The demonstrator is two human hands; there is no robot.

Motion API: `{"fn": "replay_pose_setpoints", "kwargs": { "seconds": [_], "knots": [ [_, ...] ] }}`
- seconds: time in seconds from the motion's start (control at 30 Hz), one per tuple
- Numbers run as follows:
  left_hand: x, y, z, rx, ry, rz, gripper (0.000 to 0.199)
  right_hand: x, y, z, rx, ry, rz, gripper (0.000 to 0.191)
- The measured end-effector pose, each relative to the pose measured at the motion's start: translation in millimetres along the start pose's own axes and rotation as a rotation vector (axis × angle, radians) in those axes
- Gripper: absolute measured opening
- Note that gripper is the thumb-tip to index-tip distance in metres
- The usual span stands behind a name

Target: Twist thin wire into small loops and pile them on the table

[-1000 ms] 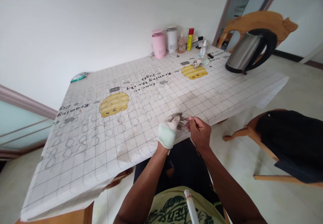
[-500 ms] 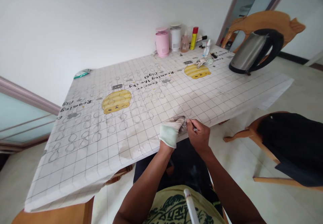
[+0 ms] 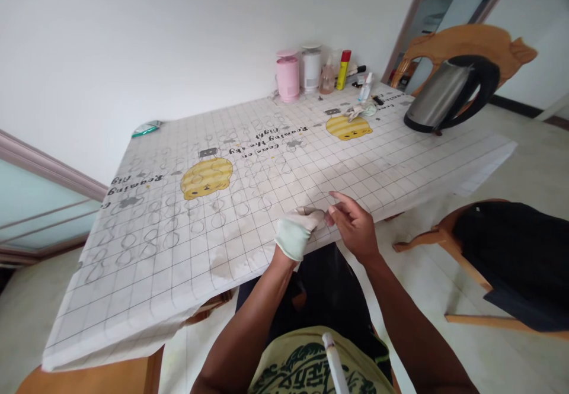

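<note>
My left hand (image 3: 299, 228) wears a white knit glove (image 3: 293, 235) with a pale green cuff. Its fingers curl together above the near edge of the table; whether anything is inside them is hidden. Bare and just to the right, my right hand (image 3: 355, 225) has its index finger stretched out and its thumb apart from it. The thumb tip comes close to the gloved fingertips; I cannot tell if they touch. Another glove (image 3: 361, 111), whitish with a green cuff, lies farther back on the checked tablecloth (image 3: 284, 186).
At the right end of the table stands a steel kettle (image 3: 438, 98). Along the wall are a pink canister (image 3: 288, 79), a white canister (image 3: 310, 69), a yellow spray can (image 3: 343, 71) and small bottles. A chair with dark cloth (image 3: 515, 258) is at the right.
My right hand has opened from a pinch beside the glove, its index finger now extended. My left hand has shifted slightly left.
</note>
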State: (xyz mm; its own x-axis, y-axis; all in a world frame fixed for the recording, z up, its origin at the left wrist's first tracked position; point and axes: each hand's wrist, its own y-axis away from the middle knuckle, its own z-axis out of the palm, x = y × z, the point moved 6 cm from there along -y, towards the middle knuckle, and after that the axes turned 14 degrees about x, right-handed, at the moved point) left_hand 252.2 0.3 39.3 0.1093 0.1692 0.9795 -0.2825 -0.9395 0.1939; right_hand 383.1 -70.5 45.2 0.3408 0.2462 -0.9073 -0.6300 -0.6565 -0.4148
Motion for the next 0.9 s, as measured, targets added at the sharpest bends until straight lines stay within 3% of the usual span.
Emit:
{"fn": "replay_pose_setpoints", "kwargs": {
  "seconds": [0.17,0.4,0.9],
  "knots": [
    [-1,-1,-13.1,-0.035,-0.074,-0.107,0.023,-10,3,5,-0.069,0.056,-0.056,0.038],
    [-11,-1,-24.0,-0.097,-0.075,-0.179,0.024,-7,11,8,-0.058,-0.007,0.074,0.028],
    [-24,2,-35.7,-0.185,-0.054,-0.237,0.020,8,9,20,-0.278,-0.028,0.193,0.029]
  ]
}}
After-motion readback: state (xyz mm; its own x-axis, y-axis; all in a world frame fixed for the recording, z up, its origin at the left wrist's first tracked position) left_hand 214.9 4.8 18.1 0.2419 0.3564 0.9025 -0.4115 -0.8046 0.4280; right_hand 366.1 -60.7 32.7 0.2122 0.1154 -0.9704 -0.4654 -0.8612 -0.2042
